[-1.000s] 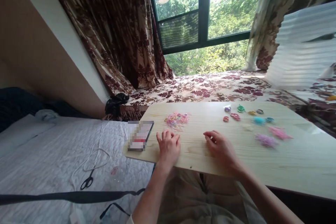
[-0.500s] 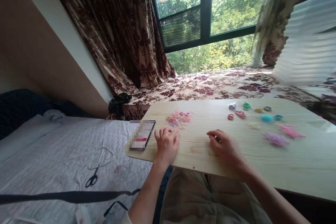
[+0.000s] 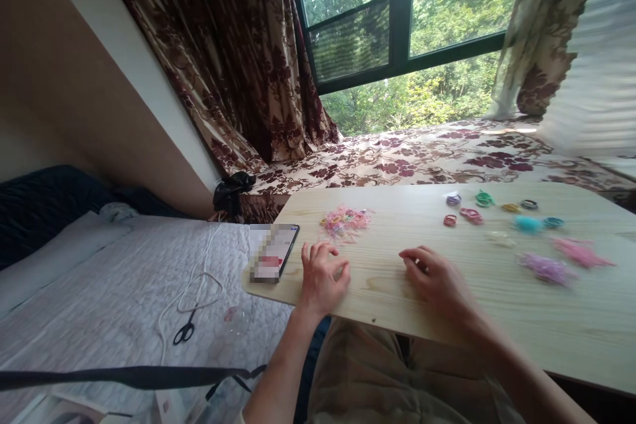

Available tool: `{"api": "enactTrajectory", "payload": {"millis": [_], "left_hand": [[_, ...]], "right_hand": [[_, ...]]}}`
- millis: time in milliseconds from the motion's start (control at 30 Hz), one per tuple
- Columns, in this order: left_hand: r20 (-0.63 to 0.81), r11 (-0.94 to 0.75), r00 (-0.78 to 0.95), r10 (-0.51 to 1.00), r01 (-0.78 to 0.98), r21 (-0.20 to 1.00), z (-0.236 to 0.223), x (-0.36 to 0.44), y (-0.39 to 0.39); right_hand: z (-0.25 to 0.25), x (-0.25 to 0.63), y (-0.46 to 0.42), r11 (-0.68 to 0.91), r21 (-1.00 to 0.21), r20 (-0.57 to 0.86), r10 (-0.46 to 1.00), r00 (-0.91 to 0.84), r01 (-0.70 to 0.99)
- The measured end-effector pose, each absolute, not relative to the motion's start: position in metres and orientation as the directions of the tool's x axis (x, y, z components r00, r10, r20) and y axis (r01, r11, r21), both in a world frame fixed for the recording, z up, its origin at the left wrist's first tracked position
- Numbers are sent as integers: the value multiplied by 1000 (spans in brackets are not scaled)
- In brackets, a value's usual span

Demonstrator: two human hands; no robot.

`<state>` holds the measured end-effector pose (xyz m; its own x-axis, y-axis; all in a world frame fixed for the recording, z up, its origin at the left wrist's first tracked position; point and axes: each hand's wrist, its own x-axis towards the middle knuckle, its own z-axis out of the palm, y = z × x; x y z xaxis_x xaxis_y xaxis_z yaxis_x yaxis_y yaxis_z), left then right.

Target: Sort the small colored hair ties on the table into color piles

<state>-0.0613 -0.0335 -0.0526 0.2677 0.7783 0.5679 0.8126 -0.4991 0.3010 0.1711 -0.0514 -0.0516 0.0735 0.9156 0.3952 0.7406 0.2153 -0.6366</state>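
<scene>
My left hand rests over the near edge of the pale wooden table, its fingers bent and the thumb curled in near the index finger. Whether anything small sits between them cannot be made out. Just beyond it lies a loose pile of thin pink and multicoloured elastic bands. A phone lies to the left of this hand. My right hand is closed on the table, thumb and index finger brought together. Its fingertips hide whatever they might hold. Bare wood separates the two hands.
Towards the right of the table are a purple bundle, a pink bundle, a turquoise bundle, a green band bundle and several small coiled bands. Scissors and a white cable lie on the bed.
The view has turned slightly left, shifting everything rightward in the picture. My left thumb has come out further from the fingers. My right hand keeps nearly the same pose.
</scene>
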Motion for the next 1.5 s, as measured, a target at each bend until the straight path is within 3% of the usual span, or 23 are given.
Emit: {"api": "enactTrajectory", "payload": {"millis": [200, 467, 733, 1000, 1333, 1500], "left_hand": [[532, -389, 152, 833, 845, 368, -52, -61, -28], [447, -325, 148, 882, 878, 352, -52, -60, -27], [373, -418, 325, 869, 886, 202, -37, -58, -17], [444, -631, 474, 760, 701, 332, -49, -20, -28], [500, -719, 556, 664, 659, 222, -48, -18, -34], [498, -736, 574, 650, 640, 222, -47, -17, -36]], "right_hand": [[-52, 171, -52, 183, -640, 357, 931, 78, 746], [-52, 170, -54, 191, -607, 364, 930, 56, 771], [-50, 167, -55, 199, -579, 375, 926, 41, 791], [-47, 165, -60, 283, -566, 382, 923, -58, 775], [-46, 163, -63, 332, -581, 388, 916, -106, 743], [-45, 163, -63, 342, -582, 378, 917, -127, 738]]}}
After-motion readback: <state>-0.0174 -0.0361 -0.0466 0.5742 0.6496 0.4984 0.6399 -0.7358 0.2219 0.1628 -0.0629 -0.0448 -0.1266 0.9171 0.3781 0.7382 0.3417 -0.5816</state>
